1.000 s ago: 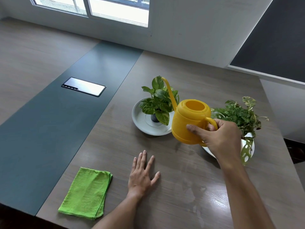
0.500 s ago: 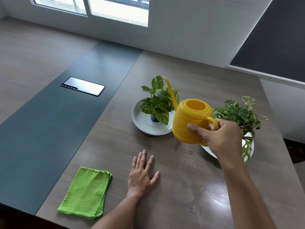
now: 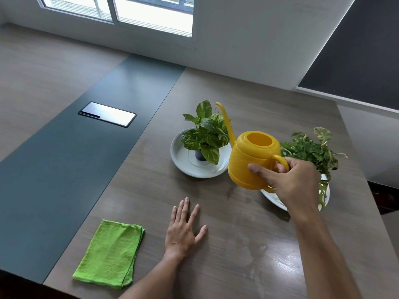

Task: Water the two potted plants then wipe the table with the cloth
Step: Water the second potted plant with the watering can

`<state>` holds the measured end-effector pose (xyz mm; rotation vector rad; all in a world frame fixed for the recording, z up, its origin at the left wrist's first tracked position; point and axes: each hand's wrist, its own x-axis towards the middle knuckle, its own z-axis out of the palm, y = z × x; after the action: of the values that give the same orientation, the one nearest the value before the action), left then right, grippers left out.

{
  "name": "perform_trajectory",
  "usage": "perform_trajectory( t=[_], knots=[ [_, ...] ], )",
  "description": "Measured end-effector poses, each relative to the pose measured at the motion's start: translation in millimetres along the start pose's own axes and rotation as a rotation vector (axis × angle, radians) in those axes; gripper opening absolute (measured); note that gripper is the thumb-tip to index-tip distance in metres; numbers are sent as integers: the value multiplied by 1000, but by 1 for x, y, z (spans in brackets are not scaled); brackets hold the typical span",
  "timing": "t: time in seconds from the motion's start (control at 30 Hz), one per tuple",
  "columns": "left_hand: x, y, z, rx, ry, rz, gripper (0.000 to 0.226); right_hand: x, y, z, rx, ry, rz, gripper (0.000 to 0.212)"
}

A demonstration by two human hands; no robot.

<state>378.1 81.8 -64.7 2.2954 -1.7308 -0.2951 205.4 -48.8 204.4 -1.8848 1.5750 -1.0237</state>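
Observation:
My right hand [image 3: 291, 182] grips the handle of a yellow watering can [image 3: 248, 160], held in the air between the two plants. Its thin spout rises behind the leaves of the left plant [image 3: 207, 132], which stands in a small dark pot on a white dish [image 3: 183, 160]. The right plant [image 3: 311, 152] sits in a white dish [image 3: 274, 199], partly hidden by my hand. Flat on the wooden table [image 3: 237, 244] rests my left hand [image 3: 183, 229], fingers spread. A folded green cloth [image 3: 112, 253] lies to its left near the front edge.
A dark teal strip [image 3: 64, 169] runs along the table's left side, with a shiny rectangular cover plate [image 3: 107, 114] set in it. A white wall and a window stand behind the table. Faint wet marks show on the wood near the front right.
The watering can has tilted back slightly towards upright, its spout tip a little higher behind the left plant's leaves. My left hand and the cloth have stayed put.

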Motion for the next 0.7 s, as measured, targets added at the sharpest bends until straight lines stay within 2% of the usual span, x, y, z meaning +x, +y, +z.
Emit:
perform_trajectory(
  t=[0.7],
  knots=[
    [0, 2, -2, 8, -14, -7, 72, -5, 7, -6, -28, -7, 67, 62]
  ],
)
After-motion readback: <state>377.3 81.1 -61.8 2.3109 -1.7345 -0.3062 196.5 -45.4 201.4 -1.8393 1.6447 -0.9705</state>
